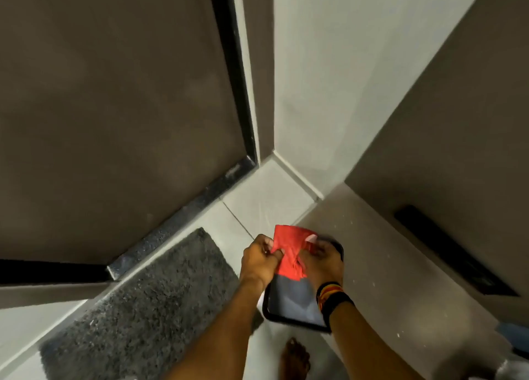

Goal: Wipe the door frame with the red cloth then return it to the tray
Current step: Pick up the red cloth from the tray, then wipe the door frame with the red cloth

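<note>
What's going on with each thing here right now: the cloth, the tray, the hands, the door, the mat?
Red cloth: bunched, held up between both hands above the tray.
Left hand: closed on the cloth's left edge.
Right hand: closed on the cloth's right side.
Tray: dark, nothing visible in it, sitting below the hands.
Door: appears shut against its black frame.
Grey mat: lying flat on the floor by the threshold.
</note>
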